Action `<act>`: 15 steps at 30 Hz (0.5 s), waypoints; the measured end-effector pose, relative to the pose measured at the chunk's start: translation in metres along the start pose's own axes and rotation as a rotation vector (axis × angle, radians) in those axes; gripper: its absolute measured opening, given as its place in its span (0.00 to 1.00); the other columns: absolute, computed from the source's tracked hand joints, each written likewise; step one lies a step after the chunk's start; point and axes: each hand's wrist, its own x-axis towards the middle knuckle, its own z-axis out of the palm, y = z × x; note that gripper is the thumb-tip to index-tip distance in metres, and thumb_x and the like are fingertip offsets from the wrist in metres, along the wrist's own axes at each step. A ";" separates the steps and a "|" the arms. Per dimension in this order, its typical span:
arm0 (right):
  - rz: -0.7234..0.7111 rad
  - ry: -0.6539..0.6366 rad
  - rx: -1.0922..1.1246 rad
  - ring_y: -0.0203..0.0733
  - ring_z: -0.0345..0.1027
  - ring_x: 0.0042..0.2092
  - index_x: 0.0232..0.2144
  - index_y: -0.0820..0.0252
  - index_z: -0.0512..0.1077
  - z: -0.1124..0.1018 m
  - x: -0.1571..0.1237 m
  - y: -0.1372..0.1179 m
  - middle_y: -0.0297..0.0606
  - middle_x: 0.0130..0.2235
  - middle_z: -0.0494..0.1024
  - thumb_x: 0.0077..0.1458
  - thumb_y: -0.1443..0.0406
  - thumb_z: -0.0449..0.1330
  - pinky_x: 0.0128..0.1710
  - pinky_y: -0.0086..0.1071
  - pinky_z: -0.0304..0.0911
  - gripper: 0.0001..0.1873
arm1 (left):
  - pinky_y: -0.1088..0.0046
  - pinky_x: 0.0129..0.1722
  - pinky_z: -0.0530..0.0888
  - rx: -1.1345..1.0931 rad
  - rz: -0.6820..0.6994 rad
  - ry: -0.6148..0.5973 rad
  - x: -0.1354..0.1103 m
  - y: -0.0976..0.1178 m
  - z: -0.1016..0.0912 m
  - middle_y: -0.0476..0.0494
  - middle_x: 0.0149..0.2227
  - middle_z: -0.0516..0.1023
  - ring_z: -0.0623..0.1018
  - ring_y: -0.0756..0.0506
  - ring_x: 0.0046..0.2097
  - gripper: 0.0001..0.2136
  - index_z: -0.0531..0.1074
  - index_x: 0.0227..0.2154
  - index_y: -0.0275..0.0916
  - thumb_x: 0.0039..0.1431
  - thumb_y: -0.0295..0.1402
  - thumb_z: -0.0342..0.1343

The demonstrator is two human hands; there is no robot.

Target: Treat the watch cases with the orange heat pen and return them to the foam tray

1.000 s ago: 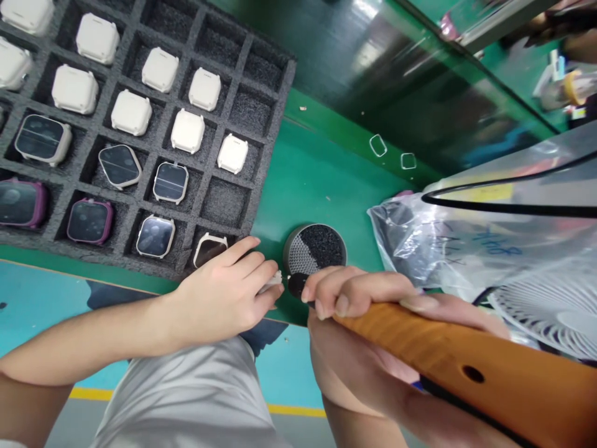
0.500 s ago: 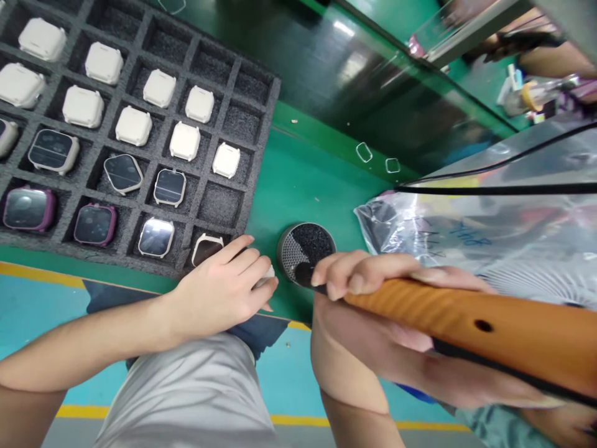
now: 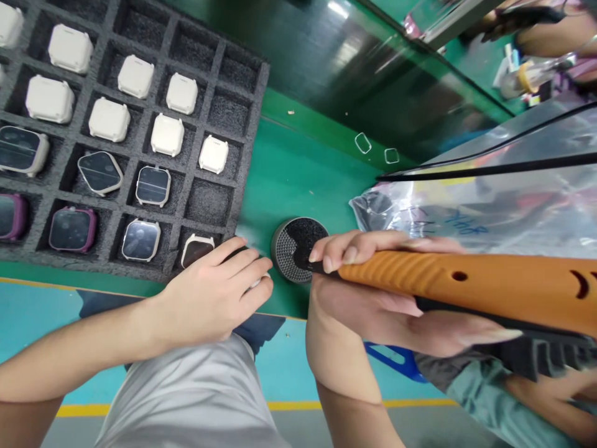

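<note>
- Your right hand [image 3: 368,305] is clenched on the orange tool [image 3: 466,283]. Its tip has swung off the part and now sits in the round dish [image 3: 288,250], lower middle.
- Your left hand [image 3: 214,295] still pinches the white part [image 3: 258,282] at the table edge.
- The tray [image 3: 212,202] has drifted toward the upper left.

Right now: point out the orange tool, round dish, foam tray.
orange tool [image 3: 466,283]: head view, middle of the handle.
round dish [image 3: 285,252]: head view, perforated left part.
foam tray [image 3: 204,202]: head view, floor of an empty cell.
</note>
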 end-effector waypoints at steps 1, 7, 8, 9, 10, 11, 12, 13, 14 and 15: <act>-0.006 0.008 0.008 0.44 0.68 0.26 0.47 0.49 0.83 0.002 0.000 0.001 0.36 0.32 0.78 0.69 0.28 0.52 0.24 0.43 0.70 0.38 | 0.48 0.72 0.75 -0.012 0.002 0.001 0.000 0.000 -0.001 0.35 0.62 0.84 0.81 0.35 0.60 0.11 0.81 0.54 0.35 0.75 0.29 0.59; -0.010 -0.006 0.022 0.42 0.69 0.26 0.49 0.48 0.85 0.003 0.001 0.002 0.34 0.32 0.79 0.67 0.27 0.53 0.22 0.41 0.69 0.40 | 0.50 0.69 0.78 0.007 -0.016 0.058 0.000 -0.001 0.001 0.39 0.54 0.87 0.83 0.37 0.53 0.10 0.82 0.50 0.36 0.78 0.27 0.55; -0.007 -0.004 0.018 0.42 0.69 0.26 0.48 0.48 0.86 0.003 0.001 0.001 0.34 0.32 0.79 0.67 0.27 0.53 0.23 0.41 0.69 0.40 | 0.51 0.69 0.78 0.014 -0.020 0.068 0.000 -0.001 0.001 0.39 0.53 0.87 0.84 0.38 0.52 0.09 0.82 0.50 0.36 0.78 0.27 0.56; -0.006 -0.003 0.013 0.43 0.70 0.26 0.48 0.48 0.86 0.002 0.001 0.001 0.34 0.32 0.79 0.67 0.26 0.52 0.23 0.41 0.70 0.41 | 0.51 0.68 0.78 0.021 -0.023 0.077 0.001 0.000 0.001 0.39 0.52 0.87 0.84 0.38 0.52 0.09 0.82 0.49 0.36 0.78 0.27 0.56; -0.006 -0.007 0.005 0.43 0.70 0.26 0.48 0.48 0.86 0.001 0.001 0.001 0.34 0.32 0.79 0.67 0.27 0.52 0.23 0.41 0.71 0.41 | 0.51 0.68 0.79 0.027 -0.025 0.083 0.001 0.000 0.001 0.40 0.52 0.87 0.84 0.38 0.52 0.08 0.82 0.49 0.37 0.78 0.27 0.57; -0.008 -0.010 -0.005 0.43 0.71 0.27 0.48 0.48 0.85 0.001 0.001 0.001 0.34 0.32 0.79 0.68 0.27 0.52 0.24 0.42 0.72 0.40 | 0.51 0.68 0.79 0.030 -0.024 0.088 0.001 0.000 0.001 0.40 0.52 0.87 0.84 0.38 0.51 0.08 0.82 0.49 0.37 0.78 0.27 0.58; -0.018 -0.023 -0.012 0.43 0.71 0.27 0.48 0.48 0.85 0.000 0.002 0.002 0.34 0.32 0.79 0.68 0.27 0.52 0.24 0.42 0.72 0.40 | 0.51 0.68 0.79 0.031 -0.024 0.093 0.001 0.000 0.001 0.40 0.52 0.87 0.84 0.39 0.51 0.07 0.82 0.49 0.38 0.78 0.27 0.58; -0.035 -0.037 -0.014 0.43 0.71 0.26 0.49 0.49 0.85 0.000 0.002 0.004 0.34 0.32 0.79 0.69 0.28 0.52 0.23 0.42 0.72 0.40 | 0.52 0.68 0.80 0.031 -0.024 0.099 0.001 0.000 0.000 0.40 0.51 0.87 0.84 0.39 0.51 0.08 0.83 0.49 0.38 0.78 0.27 0.59; -0.049 -0.043 -0.014 0.43 0.71 0.26 0.49 0.49 0.85 0.001 0.002 0.005 0.34 0.32 0.79 0.69 0.28 0.52 0.23 0.42 0.72 0.39 | 0.52 0.68 0.80 0.032 -0.024 0.105 0.001 0.000 0.000 0.40 0.51 0.87 0.84 0.39 0.51 0.08 0.83 0.50 0.38 0.77 0.26 0.59; -0.059 -0.039 -0.011 0.42 0.70 0.26 0.49 0.49 0.85 0.001 0.002 0.006 0.34 0.32 0.80 0.69 0.28 0.52 0.22 0.41 0.72 0.39 | 0.52 0.68 0.80 0.031 -0.024 0.109 0.001 0.000 0.000 0.40 0.51 0.87 0.84 0.39 0.50 0.08 0.83 0.50 0.38 0.77 0.26 0.59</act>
